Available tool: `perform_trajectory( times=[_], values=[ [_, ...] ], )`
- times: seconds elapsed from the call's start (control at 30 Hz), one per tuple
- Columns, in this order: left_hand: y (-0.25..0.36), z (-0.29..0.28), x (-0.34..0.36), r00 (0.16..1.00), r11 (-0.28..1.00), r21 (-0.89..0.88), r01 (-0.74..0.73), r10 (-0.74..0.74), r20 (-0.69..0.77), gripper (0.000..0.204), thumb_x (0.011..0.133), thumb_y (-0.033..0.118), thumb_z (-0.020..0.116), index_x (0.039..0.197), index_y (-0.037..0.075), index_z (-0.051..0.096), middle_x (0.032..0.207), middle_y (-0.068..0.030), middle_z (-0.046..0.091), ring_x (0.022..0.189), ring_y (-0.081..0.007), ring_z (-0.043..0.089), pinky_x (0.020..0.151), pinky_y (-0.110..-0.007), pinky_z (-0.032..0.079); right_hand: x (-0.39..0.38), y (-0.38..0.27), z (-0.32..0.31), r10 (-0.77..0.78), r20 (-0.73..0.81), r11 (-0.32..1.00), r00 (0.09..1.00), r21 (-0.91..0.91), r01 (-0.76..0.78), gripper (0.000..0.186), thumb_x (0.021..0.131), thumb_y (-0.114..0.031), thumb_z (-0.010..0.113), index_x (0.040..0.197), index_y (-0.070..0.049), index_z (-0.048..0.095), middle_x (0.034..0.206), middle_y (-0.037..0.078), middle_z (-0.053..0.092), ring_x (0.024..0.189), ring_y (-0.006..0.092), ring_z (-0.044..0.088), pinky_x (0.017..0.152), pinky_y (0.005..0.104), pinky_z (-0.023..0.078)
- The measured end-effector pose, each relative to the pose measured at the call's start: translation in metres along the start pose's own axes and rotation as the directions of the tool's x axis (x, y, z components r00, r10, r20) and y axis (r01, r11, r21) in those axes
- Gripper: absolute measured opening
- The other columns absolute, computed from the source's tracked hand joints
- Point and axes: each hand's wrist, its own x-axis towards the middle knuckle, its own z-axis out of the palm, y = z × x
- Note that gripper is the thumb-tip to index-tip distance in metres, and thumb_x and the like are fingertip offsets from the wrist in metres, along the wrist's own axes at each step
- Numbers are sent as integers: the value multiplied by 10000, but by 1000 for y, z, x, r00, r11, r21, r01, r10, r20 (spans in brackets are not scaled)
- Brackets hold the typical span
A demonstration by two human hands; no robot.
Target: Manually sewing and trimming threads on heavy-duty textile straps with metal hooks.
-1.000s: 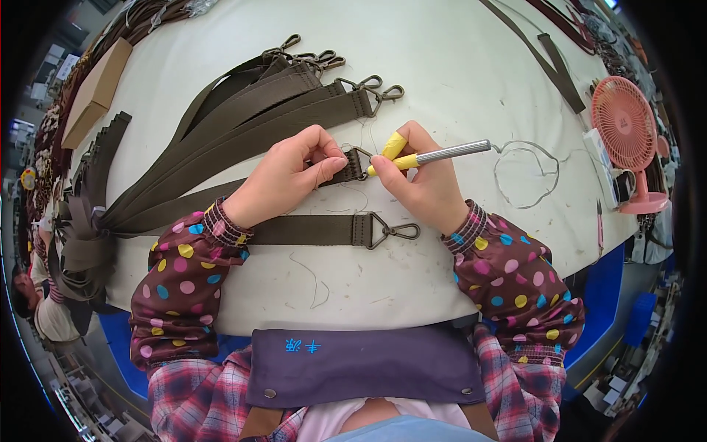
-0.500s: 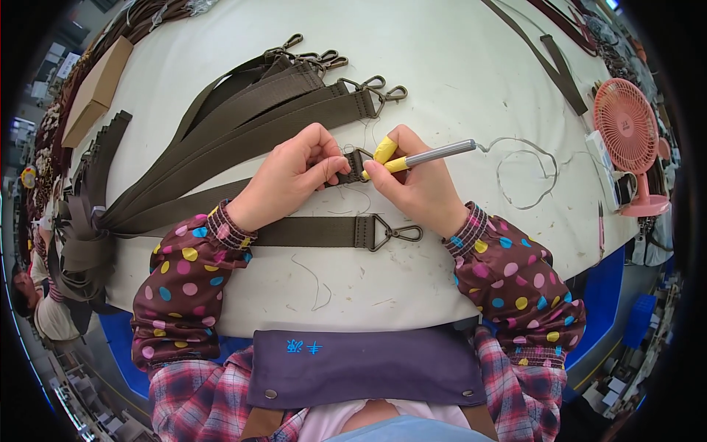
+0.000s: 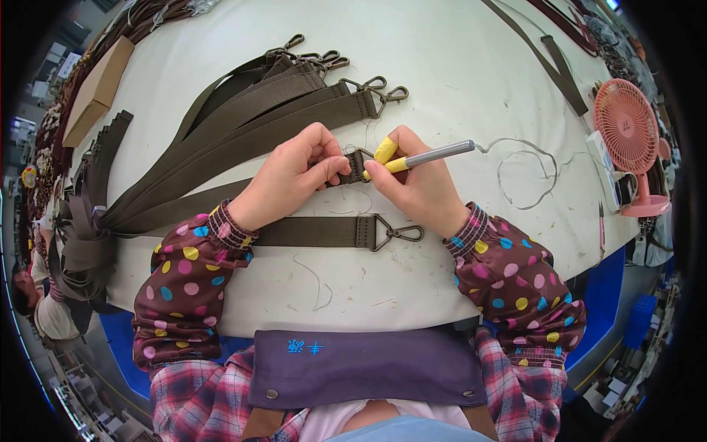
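Observation:
My left hand (image 3: 293,173) pinches the end of a dark olive webbing strap (image 3: 355,167), its thumb and fingertips pressed together by the stitching. Thin loose threads stand out around this strap end. My right hand (image 3: 423,184) grips a corded pen-shaped tool (image 3: 442,152) with a grey barrel and yellow wrapped grip. Its tip is at the strap's metal ring end; whether it touches is too small to tell. Yellow wrapping covers my right index fingertip. Nearer me lies another strap (image 3: 313,232) with a metal swivel hook (image 3: 401,233).
Several more straps (image 3: 250,110) with hooks fan out at the far left, joining a knotted bundle (image 3: 85,247). A cardboard box (image 3: 99,92) stands at the left. On the right are a pink fan (image 3: 626,125), a white power strip (image 3: 602,158) and the tool's looped cord (image 3: 554,173).

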Motion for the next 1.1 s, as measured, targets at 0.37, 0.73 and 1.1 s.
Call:
perform_trajectory(
  times=[0.37,0.73,1.1],
  values=[
    [22,-27,-1,963,692,671,-267,167,211,270,812,55,669,1066,66,576,958,-69,579,736,-179,583,681,-296,496,-2,7,0,-48,1,996,999,70,48,230,832,-93,674,833,-40,450,686,17,537,558,63,468,477,224,374],
    [40,-24,-5,934,670,664,-333,138,329,263,810,110,690,1055,89,596,932,-65,558,758,-207,603,665,-315,505,-7,-1,1,27,-1,985,1000,169,-27,212,834,-72,665,825,-37,457,668,-3,524,563,37,456,484,209,368],
    [61,-45,-25,863,695,706,-138,-266,430,88,833,107,654,898,63,614,812,-55,589,729,-201,592,655,-321,477,-5,2,0,35,61,991,998,125,-42,189,857,-63,638,855,-37,450,706,6,535,628,55,507,540,213,397]
  ],
)
